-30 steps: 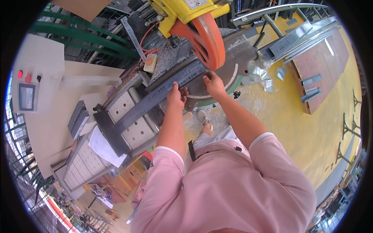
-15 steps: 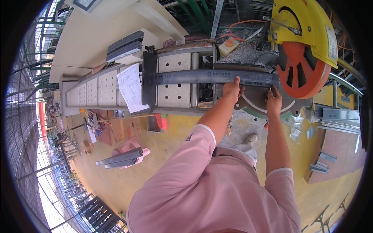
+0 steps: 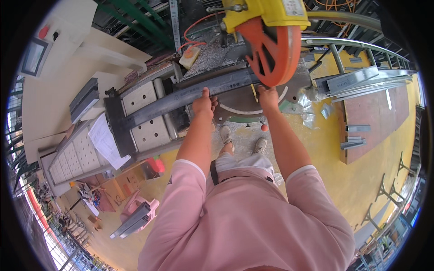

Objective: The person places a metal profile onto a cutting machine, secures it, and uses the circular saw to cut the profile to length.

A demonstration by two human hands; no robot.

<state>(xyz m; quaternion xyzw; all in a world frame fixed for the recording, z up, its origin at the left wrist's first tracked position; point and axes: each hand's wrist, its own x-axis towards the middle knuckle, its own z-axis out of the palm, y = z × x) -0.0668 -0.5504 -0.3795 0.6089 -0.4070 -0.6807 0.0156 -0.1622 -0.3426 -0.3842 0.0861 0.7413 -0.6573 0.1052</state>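
Both hands clamp a grey metal profile against the saw bed: left hand at nine o'clock of the orange blade guard, right hand at six, steadying it.

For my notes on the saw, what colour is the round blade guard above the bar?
Orange, under a yellow housing; the guard shows best in the head view.
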